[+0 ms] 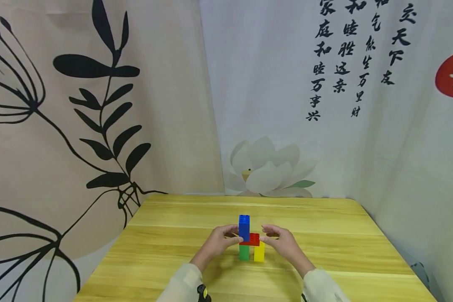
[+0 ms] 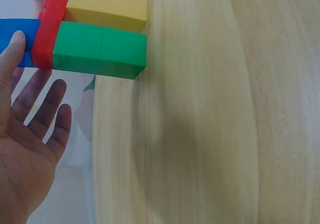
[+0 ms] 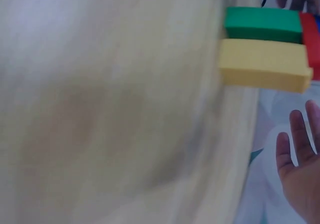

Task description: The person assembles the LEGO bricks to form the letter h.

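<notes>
A small toy-brick structure stands on the table. Its two legs are a green brick stack (image 1: 244,253) on the left and a yellow brick stack (image 1: 259,254) on the right. A red brick (image 1: 254,239) bridges them, studs up. On the red brick's left end rises a blue brick stack (image 1: 244,226). My left hand (image 1: 222,241) pinches the blue stack low down, thumb on the near side, the other fingers partly hidden behind. My right hand (image 1: 285,243) is at the red brick's right end, holding nothing; its fingers (image 3: 300,134) look loosely extended in the right wrist view.
The wooden table (image 1: 324,251) runs back to a hanging cloth (image 1: 268,105) printed with a flower and writing. Black plant shapes mark the cloth on the left. Light sleeves (image 1: 183,285) cover both forearms.
</notes>
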{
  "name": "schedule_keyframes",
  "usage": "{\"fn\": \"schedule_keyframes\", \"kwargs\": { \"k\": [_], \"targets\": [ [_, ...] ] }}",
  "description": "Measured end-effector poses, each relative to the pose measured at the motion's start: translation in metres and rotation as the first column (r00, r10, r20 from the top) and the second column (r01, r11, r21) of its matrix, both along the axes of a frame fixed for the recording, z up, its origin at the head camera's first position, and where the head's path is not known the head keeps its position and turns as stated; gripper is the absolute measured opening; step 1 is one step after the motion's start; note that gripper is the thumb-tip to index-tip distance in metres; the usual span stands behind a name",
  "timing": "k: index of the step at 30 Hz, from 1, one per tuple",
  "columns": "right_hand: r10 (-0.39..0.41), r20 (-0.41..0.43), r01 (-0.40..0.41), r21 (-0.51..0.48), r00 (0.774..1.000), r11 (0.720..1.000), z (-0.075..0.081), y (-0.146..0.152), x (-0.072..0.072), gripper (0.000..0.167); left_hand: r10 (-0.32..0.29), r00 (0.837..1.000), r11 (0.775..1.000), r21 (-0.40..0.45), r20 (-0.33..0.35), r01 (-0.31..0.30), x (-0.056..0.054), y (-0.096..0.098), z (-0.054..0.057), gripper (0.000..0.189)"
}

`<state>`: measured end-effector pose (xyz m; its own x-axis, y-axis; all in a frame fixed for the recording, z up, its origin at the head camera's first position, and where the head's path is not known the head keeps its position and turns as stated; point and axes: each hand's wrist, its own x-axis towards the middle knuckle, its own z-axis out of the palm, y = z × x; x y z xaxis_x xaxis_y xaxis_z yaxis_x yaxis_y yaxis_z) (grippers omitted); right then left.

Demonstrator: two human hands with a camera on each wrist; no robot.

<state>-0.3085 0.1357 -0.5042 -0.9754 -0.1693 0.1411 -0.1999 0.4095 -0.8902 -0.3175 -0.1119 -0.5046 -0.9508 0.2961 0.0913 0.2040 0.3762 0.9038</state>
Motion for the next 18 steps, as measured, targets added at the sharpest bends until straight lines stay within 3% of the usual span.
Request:
{"fn": "schedule_keyframes", "kwargs": {
  "k": [8, 18],
  "targets": [
    [0.023, 0.049, -0.024, 0.018, 0.999, 1.000, -0.026, 0.009, 0.006, 0.053, -0.004, 1.000, 0.999, 0.049, -0.015, 0.005, 0.004, 0.002, -0.007, 0.049],
    [0.010, 0.043, -0.010, -0.009, 0.999, 1.000, -0.033, 0.005, 0.010, 0.051, 0.033, 0.999, 0.995, 0.094, -0.013, -0.031, 0.009, 0.006, -0.015, 0.046]
  ]
}}
